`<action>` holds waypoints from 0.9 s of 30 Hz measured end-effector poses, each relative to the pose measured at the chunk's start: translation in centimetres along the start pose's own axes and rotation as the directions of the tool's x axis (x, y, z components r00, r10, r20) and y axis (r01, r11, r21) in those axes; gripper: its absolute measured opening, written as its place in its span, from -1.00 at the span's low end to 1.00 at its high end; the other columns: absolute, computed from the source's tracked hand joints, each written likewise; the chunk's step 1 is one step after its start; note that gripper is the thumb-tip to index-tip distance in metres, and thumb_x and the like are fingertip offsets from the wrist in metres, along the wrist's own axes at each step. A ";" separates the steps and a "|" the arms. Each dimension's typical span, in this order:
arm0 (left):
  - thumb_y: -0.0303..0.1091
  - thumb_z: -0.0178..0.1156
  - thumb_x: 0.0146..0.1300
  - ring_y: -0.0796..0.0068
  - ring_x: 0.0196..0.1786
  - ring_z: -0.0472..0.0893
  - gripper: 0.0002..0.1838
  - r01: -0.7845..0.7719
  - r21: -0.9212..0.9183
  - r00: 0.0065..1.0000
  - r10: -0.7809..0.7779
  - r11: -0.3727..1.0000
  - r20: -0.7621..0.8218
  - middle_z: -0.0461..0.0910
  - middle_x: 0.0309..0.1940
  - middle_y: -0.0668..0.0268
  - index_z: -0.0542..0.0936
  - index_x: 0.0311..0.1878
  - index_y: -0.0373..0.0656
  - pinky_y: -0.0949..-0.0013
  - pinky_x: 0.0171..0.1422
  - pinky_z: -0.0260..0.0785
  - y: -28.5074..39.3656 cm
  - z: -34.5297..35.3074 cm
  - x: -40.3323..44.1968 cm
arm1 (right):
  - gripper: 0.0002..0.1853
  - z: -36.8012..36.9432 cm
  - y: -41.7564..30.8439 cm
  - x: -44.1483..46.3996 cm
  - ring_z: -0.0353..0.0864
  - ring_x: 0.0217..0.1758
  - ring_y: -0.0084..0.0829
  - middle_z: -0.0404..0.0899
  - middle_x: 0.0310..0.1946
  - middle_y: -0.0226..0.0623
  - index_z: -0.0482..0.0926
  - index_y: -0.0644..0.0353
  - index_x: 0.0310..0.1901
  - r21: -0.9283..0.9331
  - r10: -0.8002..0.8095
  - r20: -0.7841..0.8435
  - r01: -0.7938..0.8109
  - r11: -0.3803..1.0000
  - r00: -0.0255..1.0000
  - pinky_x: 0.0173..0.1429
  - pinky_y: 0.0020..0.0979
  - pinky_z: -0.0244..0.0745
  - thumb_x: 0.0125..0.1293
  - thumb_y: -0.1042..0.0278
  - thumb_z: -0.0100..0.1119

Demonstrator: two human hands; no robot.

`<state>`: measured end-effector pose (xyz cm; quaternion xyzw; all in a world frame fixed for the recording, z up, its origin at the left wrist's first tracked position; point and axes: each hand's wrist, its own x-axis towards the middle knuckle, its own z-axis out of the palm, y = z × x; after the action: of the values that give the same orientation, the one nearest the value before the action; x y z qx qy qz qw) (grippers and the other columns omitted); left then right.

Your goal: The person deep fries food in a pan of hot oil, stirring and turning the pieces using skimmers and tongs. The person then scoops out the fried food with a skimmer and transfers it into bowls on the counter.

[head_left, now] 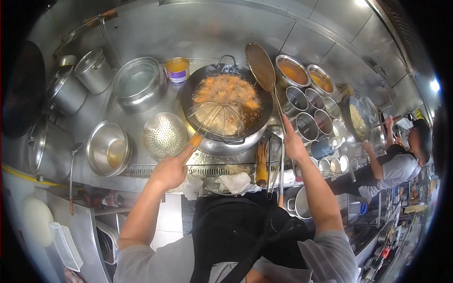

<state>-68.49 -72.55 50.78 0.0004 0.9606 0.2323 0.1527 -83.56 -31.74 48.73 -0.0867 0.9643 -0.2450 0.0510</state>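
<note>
My left hand [168, 172] is wrapped round the wooden handle of a wire strainer [218, 119], whose round basket lies over the near side of a dark wok [188, 89]. Orange-brown pieces of food [226, 90] bubble in oil in the wok. My right hand [295, 141] grips the long handle of a flat round mesh skimmer [260, 66], held up at the wok's right edge. Left of the wok rests a perforated ladle [165, 135].
Metal pots [139, 85], a steel bowl [109, 148] and a tin [177, 70] stand left. Bowls of orange liquid [291, 70] and several steel containers [306, 126] are right. A brush [261, 165] lies in front. A co-worker [396, 165] stands far right, beside another wok.
</note>
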 end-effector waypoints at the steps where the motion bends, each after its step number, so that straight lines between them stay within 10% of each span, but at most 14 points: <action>1: -0.37 0.13 0.23 -0.21 -0.08 0.65 -0.24 -0.007 -0.001 1.000 0.007 1.000 -0.016 0.66 -0.13 -0.15 0.23 0.54 0.09 -0.09 0.13 0.46 -0.1 0.0 0.0 | -0.12 0.1 0.6 -0.1 0.62 -0.09 0.26 0.58 -0.10 0.38 -0.12 -0.08 0.61 0.008 -0.055 -0.032 0.055 0.998 0.998 0.04 0.04 0.45 0.25 0.58 -0.13; 8: -0.35 0.14 0.25 -0.20 -0.10 0.65 -0.26 0.009 0.031 1.000 -0.008 0.999 -0.019 0.67 -0.15 -0.15 0.25 0.53 0.10 -0.09 0.09 0.48 1.5 -2.3 -1.1 | -0.13 -1.1 -0.2 1.8 0.67 -0.31 0.21 0.62 -0.19 0.39 -0.26 -0.10 0.62 -0.062 0.038 0.170 -0.028 0.998 0.985 -0.15 0.06 0.55 0.32 0.61 -0.22; 10: -0.34 0.16 0.26 -0.19 -0.10 0.66 -0.28 0.077 0.066 0.996 -0.079 0.995 0.031 0.67 -0.16 -0.13 0.27 0.52 0.11 -0.08 0.08 0.48 2.8 -3.2 -1.4 | -0.14 -0.8 0.8 1.6 0.61 -0.55 -0.11 0.63 -0.39 0.08 -0.28 -0.10 0.62 0.030 -0.094 0.166 0.090 0.995 0.982 -0.42 -0.08 0.56 0.36 0.61 -0.20; 13: -0.34 0.18 0.26 -0.19 -0.11 0.66 -0.29 0.112 0.106 0.992 -0.117 0.988 0.040 0.68 -0.16 -0.10 0.29 0.51 0.13 -0.09 0.07 0.49 4.0 -4.2 -1.8 | -0.21 -5.3 -2.3 0.0 0.25 -0.69 -0.57 0.32 -0.59 -0.42 -0.23 -0.10 0.62 0.431 0.154 0.528 -0.419 0.799 0.835 -0.62 -0.41 0.39 0.47 0.54 -0.15; 20: -0.38 0.17 0.24 -0.19 -0.15 0.66 -0.28 0.125 0.110 0.990 -0.131 0.986 0.045 0.67 -0.23 -0.14 0.30 0.51 0.15 -0.09 0.04 0.49 7.4 -6.7 -2.1 | -0.24 -12.2 2.7 4.7 0.23 -0.69 -0.62 0.28 -0.59 -0.45 -0.22 -0.12 0.63 0.373 0.099 0.771 -0.572 0.731 0.629 -0.65 -0.47 0.29 0.53 0.45 -0.10; 27: -0.37 0.15 0.22 -0.19 -0.18 0.66 -0.28 0.200 0.145 0.976 -0.210 0.969 0.056 0.68 -0.27 -0.13 0.31 0.50 0.17 -0.10 0.04 0.50 10.2 -6.7 -1.6 | -0.30 -1.1 9.3 12.1 0.10 -0.70 -0.67 0.22 -0.58 -0.51 -0.11 -0.48 0.59 0.508 -0.177 0.842 -0.638 0.579 0.509 -0.66 -0.55 0.07 0.59 0.38 -0.14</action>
<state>-69.65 -66.53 61.48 -0.0800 0.9632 0.1478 0.2096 -96.88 -25.48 44.58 -0.0113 0.6096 -0.5530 0.5678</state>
